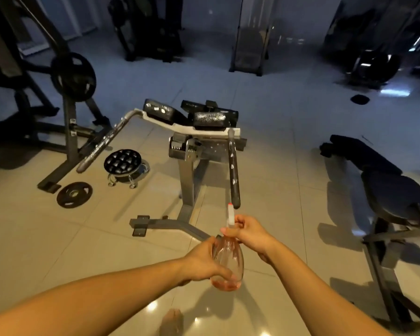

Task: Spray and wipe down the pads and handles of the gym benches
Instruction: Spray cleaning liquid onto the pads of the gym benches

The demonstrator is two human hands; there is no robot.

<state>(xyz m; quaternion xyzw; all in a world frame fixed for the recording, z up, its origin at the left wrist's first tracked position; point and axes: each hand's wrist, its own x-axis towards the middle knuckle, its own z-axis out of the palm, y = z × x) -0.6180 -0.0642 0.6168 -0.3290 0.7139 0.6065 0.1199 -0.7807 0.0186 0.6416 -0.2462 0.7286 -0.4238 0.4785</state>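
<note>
Both hands hold a clear spray bottle (228,260), a little pink liquid at its bottom, in the air above the tiled floor (95,238). The left hand (204,260) wraps its fingers (222,271) round the bottle's body; the right hand (250,235) grips the neck under the white sprayer head (230,215). Just beyond stands a padded gym machine (210,118), its black handle (234,170) near the nozzle. A black bench (383,187) sits at right.

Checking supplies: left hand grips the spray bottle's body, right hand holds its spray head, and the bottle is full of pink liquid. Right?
Not full. The head view shows the spray bottle nearly empty, with only a shallow pink layer at its bottom. The left hand does grip its body and the right hand its spray head.
</note>
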